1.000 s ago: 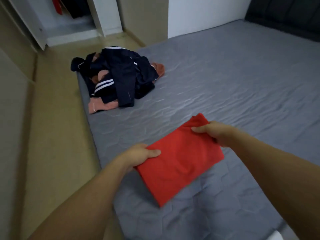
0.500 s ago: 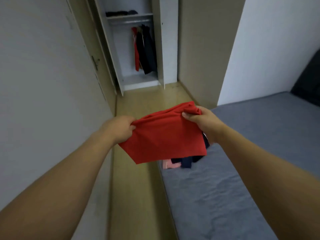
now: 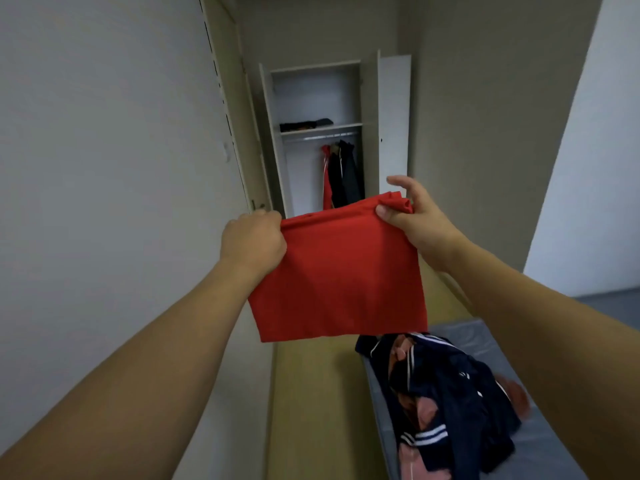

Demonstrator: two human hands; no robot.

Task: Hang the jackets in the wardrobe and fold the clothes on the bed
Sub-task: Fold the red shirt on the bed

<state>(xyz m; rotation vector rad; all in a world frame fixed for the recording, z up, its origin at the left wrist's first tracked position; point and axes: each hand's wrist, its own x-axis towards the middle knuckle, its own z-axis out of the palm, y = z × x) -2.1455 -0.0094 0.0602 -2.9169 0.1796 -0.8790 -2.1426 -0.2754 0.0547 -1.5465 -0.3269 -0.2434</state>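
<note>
Head view: two hands (left, right) grip one folded red garment.

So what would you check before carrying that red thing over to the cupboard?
1. Left hand grips the folded red garment: ok.
2. Right hand pinches its other top corner: ok.
3. Garment keeps its fold, hanging flat: ok.
4. Wardrobe doors open: ok.
5. Free room on its upper shelf: ok.
6. Floor path clear: cannot tell, garment hides part.
</note>
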